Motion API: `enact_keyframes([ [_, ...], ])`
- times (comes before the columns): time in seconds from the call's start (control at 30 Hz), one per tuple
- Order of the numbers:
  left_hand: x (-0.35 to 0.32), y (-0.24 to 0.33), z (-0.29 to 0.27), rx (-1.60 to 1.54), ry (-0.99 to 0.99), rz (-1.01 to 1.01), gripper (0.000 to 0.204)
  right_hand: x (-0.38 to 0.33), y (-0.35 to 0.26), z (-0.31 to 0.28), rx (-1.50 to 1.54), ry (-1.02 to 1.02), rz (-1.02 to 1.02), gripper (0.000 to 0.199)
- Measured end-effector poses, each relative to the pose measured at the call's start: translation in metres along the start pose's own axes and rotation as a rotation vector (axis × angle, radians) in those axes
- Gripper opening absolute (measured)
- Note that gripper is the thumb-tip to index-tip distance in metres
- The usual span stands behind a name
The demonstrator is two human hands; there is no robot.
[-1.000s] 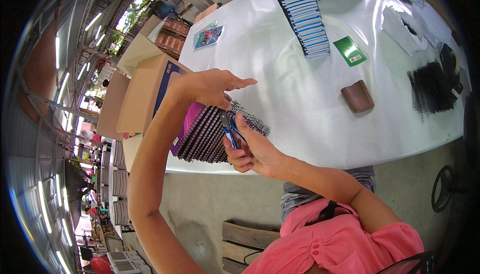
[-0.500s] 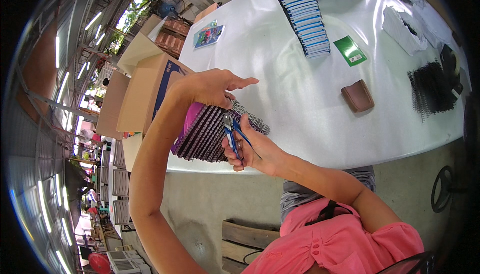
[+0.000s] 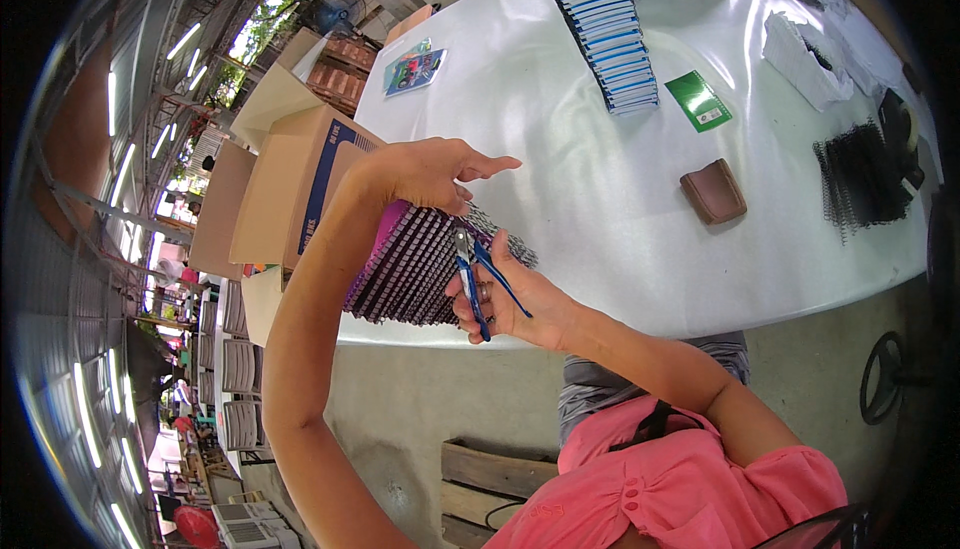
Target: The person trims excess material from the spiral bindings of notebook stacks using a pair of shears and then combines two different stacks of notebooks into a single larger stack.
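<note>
White table [image 3: 600,179] edge, left hand [image 3: 435,171] on spiral notebooks [image 3: 415,267], right hand [image 3: 510,299] gripping pliers [image 3: 478,274]

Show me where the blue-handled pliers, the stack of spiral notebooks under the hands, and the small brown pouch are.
blue-handled pliers [image 3: 478,287]: head view, on the blue handle.
stack of spiral notebooks [image 3: 405,274]: head view, on the black wire spines.
brown pouch [image 3: 713,191]: head view, on its top face.

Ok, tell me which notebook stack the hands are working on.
The purple-edged stack at the near table edge, under the left hand; the blue-covered stack sits untouched farther back.
</note>
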State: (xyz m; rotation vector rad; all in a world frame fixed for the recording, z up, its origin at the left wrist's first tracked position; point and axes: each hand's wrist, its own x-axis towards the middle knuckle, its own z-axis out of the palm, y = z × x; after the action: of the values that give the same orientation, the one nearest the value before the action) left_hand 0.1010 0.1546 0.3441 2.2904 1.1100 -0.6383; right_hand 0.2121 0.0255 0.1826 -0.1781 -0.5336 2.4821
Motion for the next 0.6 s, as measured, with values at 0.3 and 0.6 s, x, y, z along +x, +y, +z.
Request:
enact_keyframes([
  [0.3, 0.01, 0.013, 0.001, 0.199, -0.11, -0.088, 0.082, 0.006, -0.001, -0.018, 0.121, -0.186, 0.049, 0.075],
  [0.6, 0.015, 0.012, -0.002, 0.117, -0.145, -0.093, 0.085, 0.0, 0.007, -0.014, -0.026, -0.016, -0.035, 0.083],
])
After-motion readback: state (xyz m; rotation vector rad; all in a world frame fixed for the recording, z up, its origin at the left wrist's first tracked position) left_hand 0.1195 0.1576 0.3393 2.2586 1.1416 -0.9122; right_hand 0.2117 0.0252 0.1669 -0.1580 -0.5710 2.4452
